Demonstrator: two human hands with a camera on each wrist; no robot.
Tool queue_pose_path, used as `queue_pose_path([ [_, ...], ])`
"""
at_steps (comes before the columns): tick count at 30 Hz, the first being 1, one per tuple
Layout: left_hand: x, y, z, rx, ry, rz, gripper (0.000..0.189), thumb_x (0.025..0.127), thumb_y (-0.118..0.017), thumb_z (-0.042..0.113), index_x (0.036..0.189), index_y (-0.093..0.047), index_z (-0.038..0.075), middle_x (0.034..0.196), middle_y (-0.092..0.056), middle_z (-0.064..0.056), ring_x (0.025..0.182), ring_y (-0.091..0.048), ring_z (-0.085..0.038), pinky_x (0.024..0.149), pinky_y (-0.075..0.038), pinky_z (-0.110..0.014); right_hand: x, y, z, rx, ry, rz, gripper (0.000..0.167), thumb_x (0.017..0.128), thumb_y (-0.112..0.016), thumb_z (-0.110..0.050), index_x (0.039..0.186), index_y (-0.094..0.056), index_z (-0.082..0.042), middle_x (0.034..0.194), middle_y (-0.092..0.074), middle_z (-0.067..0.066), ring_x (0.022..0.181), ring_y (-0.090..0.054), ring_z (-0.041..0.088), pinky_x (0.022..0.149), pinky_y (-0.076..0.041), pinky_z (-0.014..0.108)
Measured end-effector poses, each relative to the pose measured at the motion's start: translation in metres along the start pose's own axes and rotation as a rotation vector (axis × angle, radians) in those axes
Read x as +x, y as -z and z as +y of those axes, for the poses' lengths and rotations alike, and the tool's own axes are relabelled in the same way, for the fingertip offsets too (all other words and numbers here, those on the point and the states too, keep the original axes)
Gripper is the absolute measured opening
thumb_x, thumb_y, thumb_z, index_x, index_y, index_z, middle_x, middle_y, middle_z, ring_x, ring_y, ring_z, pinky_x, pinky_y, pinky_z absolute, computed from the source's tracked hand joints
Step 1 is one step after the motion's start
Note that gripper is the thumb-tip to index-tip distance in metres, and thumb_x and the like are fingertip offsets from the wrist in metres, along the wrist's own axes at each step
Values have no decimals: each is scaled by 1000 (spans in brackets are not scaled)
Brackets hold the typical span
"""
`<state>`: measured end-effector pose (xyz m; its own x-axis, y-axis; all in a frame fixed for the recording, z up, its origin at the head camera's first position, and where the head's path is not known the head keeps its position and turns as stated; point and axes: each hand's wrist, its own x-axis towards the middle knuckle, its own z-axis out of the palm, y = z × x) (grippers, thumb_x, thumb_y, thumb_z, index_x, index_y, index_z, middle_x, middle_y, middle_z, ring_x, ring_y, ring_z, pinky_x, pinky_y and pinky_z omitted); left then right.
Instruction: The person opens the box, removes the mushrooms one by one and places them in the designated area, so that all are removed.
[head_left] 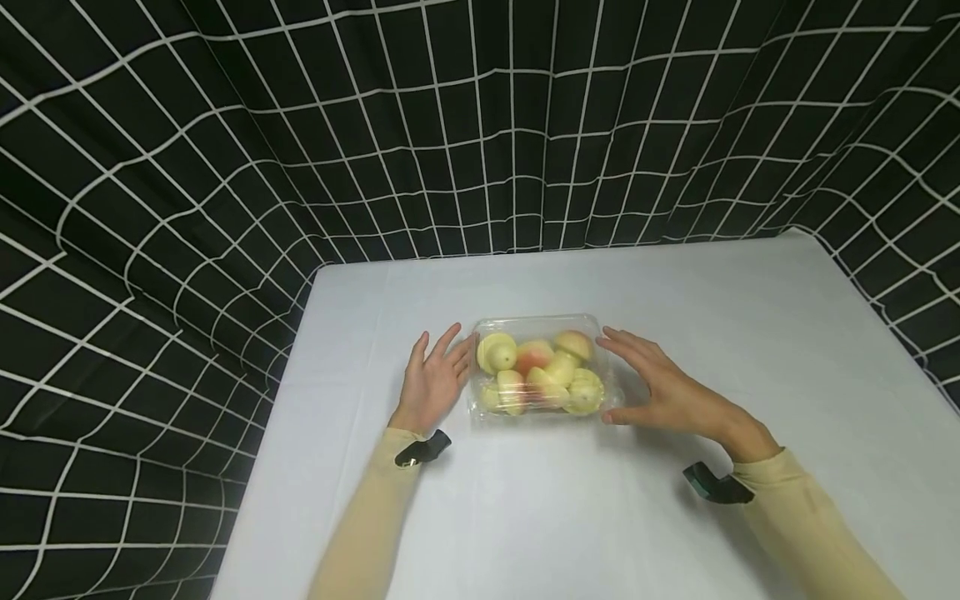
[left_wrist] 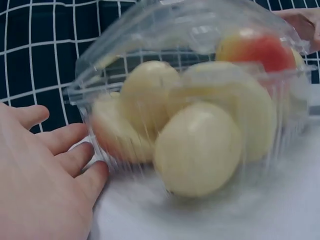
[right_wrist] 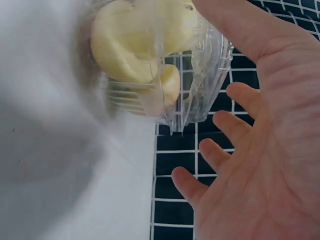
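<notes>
A clear plastic clamshell box (head_left: 540, 323) stands on the white-covered table with several pale yellow fruits (left_wrist: 197, 150) inside, some blushed red. Its lid domes over the fruits in the left wrist view. At the box's left end is my left hand (head_left: 435, 382), palm turned up and inward, fingers spread with their tips right at the side wall. On the other end my right hand (head_left: 667, 396) curves loosely, thumb near the front corner and fingertips near the back corner. Neither hand grips the box. From the right wrist view, the fingers stay spread beside the plastic wall (right_wrist: 195, 75).
The white tablecloth (head_left: 570, 517) covers the surface under the box and both forearms. Black curtains with a white grid (head_left: 517, 125) rise behind the table and along its sides. A dark strap-on device (head_left: 423, 448) sits on the left wrist, another (head_left: 716, 485) on the right.
</notes>
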<state>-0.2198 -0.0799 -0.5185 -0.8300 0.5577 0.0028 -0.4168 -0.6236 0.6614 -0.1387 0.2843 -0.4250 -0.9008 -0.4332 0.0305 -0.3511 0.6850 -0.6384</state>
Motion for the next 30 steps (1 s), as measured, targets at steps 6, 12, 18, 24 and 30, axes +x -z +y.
queue_pose_path([
  [6,-1,4,-4,33,10,-2,78,106,-22,62,164,-1,15,172,-3,-15,161,1,-26,134,-4,-34,5,1,3,1,7,27,105,77,-90,-29,160,-27,-22,167,-23,17,151,-18,46,112,-26,79],
  [12,0,5,-6,45,9,14,75,107,-20,60,164,-6,13,171,-8,-17,160,-4,-27,134,-6,-35,8,12,1,55,-24,47,97,81,-86,-27,159,-29,-22,167,-22,17,150,-19,47,110,-27,79],
  [18,0,6,-8,84,16,15,76,106,-19,62,163,-8,13,171,-3,-19,160,0,-30,134,-3,-38,19,27,-6,177,-124,108,82,93,-75,-25,160,-26,-24,165,-25,12,145,-33,50,112,-35,72],
  [24,-1,9,-10,76,8,18,75,107,-18,59,163,-8,11,170,-4,-22,160,0,-31,134,-3,-37,44,34,-11,194,-143,210,47,104,-57,-31,147,-49,-14,150,-51,9,133,-53,27,108,-49,35],
  [30,1,8,-9,96,-6,10,74,107,-17,58,162,-8,9,170,-10,-21,160,-5,-29,134,-4,-36,73,38,-10,307,-126,280,47,109,-45,-37,145,-48,-7,146,-53,14,119,-53,-2,96,-47,8],
])
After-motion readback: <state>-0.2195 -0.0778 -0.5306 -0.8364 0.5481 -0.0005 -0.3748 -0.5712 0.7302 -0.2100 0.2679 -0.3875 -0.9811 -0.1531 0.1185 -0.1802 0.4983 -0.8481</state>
